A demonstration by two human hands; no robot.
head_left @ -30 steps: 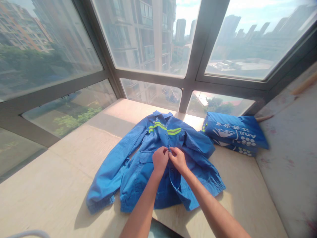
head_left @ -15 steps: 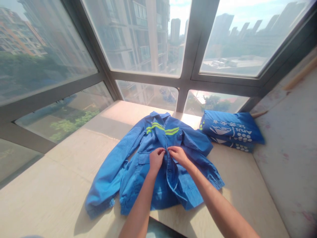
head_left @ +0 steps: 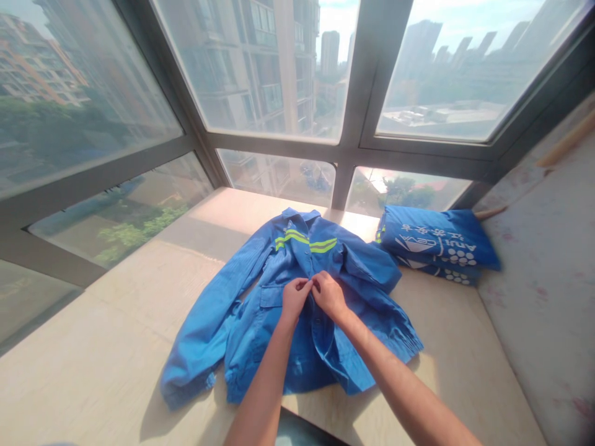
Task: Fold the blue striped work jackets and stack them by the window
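Note:
A blue work jacket with yellow-green reflective stripes across the chest lies front up, its collar toward the window. My left hand pinches the edge of the front opening at mid-length. Right beside it, my right hand also pinches the front edge, its fingertips meeting those of the left. Whatever button lies between the fingertips is hidden by them. Above the hands the front is together; below them the two edges hang apart, with a button showing on the lower part.
The jacket lies on a pale wooden surface. Folded blue garments with white printing are stacked at the back right, near a patterned wall. Grey-framed windows enclose the far and left sides.
My right hand has moved slightly left, and its fingers have curled in against the left fingertips. The left hand has barely shifted. The jacket lies as before.

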